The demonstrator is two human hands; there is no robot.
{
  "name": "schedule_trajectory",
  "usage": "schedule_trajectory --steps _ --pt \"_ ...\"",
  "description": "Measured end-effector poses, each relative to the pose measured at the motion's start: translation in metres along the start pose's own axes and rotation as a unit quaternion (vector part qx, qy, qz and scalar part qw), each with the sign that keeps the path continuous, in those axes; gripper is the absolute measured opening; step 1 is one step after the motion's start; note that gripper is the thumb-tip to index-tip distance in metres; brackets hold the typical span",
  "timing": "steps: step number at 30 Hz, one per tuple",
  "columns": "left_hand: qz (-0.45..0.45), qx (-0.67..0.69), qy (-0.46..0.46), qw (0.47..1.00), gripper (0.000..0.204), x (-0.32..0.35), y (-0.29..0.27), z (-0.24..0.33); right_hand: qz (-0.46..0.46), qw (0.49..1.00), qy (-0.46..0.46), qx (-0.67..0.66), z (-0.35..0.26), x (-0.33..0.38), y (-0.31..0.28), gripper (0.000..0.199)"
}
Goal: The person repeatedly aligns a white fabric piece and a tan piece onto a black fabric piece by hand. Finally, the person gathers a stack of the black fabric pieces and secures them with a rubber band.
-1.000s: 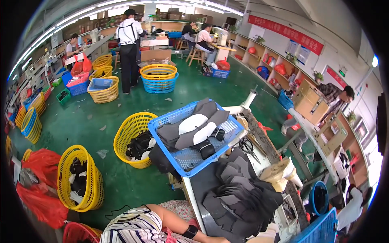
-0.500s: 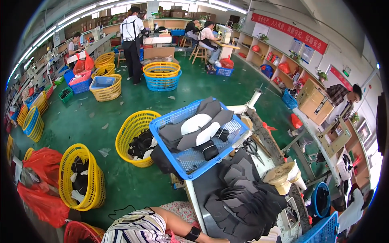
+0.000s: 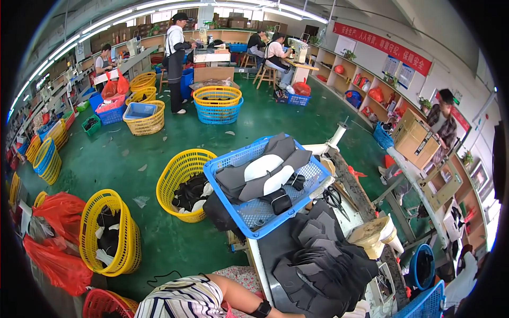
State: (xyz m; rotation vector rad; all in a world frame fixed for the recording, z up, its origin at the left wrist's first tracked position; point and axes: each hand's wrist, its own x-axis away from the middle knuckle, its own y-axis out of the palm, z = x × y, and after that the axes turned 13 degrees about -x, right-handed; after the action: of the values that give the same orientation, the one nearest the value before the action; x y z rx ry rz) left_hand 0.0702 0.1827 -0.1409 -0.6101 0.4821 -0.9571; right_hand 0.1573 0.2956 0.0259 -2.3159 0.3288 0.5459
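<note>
Left forearm [image 3: 238, 297]: enters from the lower edge, a black wristband [image 3: 261, 309] on the wrist; the hand itself lies below the frame, so its grip cannot be told. Right hand: not in view.

Nearest to the forearm: a heap of dark grey cut fabric pieces [image 3: 323, 265], piled loosely on the white worktable [image 3: 257, 265], just right of the wrist.

Behind the heap: a blue plastic crate [image 3: 254, 220], tilted over the table's far left corner, holding grey and white padded pieces [image 3: 265, 175] and a small black pouch [image 3: 279, 201]. It stands between the person and the floor beyond.

Right of the crate: black-handled scissors [image 3: 334, 197] on the table; a tan bowl-shaped container [image 3: 371, 236] near the heap's right edge.

Floor, left of the table: a yellow basket [image 3: 177, 175] with black and white pieces, touching the crate's side; a second yellow basket [image 3: 127, 249] well apart; red plastic bags [image 3: 58, 265] beside it.

Far end: stacked yellow-on-blue baskets [image 3: 217, 103]; a standing person [image 3: 175, 58] in a dark apron.
</note>
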Motion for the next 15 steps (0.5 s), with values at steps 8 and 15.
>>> schedule_trajectory --steps 8,15 --pt "0.066 -0.116 0.001 0.991 0.031 -0.005 0.003 0.02 0.116 0.963 -0.199 0.142 -0.035 -0.032 -0.045 0.01" --pt "-0.034 0.197 -0.072 0.977 0.04 -0.001 -0.064 0.076 0.095 0.971 -0.202 0.086 -0.043 -0.038 -0.026 0.009"
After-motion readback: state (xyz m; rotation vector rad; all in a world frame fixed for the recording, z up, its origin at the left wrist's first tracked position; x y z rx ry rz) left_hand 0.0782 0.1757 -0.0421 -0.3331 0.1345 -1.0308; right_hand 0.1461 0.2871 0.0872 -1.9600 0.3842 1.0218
